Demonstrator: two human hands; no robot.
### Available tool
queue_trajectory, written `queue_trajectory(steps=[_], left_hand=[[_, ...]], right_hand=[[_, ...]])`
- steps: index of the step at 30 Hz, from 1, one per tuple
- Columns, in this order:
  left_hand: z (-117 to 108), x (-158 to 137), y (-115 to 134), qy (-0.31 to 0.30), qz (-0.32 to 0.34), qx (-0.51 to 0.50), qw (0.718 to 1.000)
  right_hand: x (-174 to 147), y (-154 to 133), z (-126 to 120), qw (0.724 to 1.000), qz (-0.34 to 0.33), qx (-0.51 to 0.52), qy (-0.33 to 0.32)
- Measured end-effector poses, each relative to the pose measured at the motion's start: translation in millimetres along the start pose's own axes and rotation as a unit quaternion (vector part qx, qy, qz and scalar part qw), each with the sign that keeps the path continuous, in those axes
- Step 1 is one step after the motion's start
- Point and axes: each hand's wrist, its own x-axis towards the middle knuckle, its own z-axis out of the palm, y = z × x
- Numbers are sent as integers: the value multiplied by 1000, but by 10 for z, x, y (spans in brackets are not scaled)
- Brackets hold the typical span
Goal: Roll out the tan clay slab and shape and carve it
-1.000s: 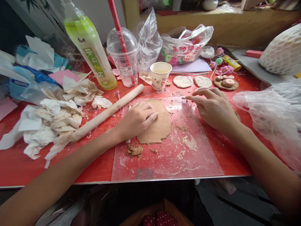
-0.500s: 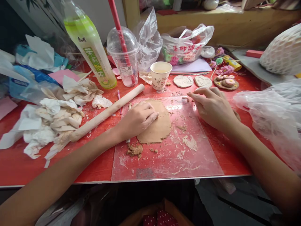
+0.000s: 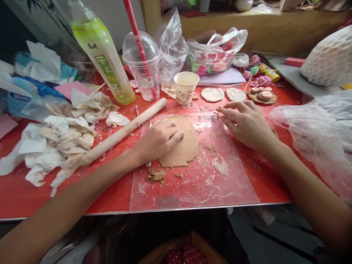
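Observation:
A flat, rounded slab of tan clay lies on a clear plastic sheet. Over its left part rests my left hand, fingers curled and pressed together with the thumb alongside. The palm side is hidden, so what it holds, if anything, cannot be made out. Pale clay coats the thumb tip. To the right of the sheet, my right hand hovers low over the table with its fingers apart. Tiny dark crumbs lie near its fingertips. Loose brown clay sits below the slab.
A wooden rolling pin lies diagonally at left, beside crumpled tissues. Behind stand a drink bottle, a plastic cup and a paper cup. Clay discs lie farther back; a plastic bag is at right.
The view has shifted slightly. My right hand's fingers have spread a little, and the small brown bits by its fingertips show less. My left hand stays on the clay slab.

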Motion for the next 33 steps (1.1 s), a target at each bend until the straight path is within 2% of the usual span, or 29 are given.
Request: queue_trajectory(steps=[8, 13, 20, 29, 33], left_hand=[[10, -5, -5, 0, 1, 6, 1000], [3, 4, 6, 1, -1, 2, 1000], [-3, 4, 5, 0, 2, 2, 1000], [13, 5, -4, 7, 10, 10, 1000], [12, 4, 0, 4, 11, 11, 1000]], right_hand=[[6, -8, 26, 1000, 2, -15, -23], [16, -1, 56, 999, -19, 3, -45], [16, -3, -21, 1000, -3, 12, -20], [15, -23, 13, 998, -9, -5, -56], [7, -26, -36, 999, -2, 4, -46]])
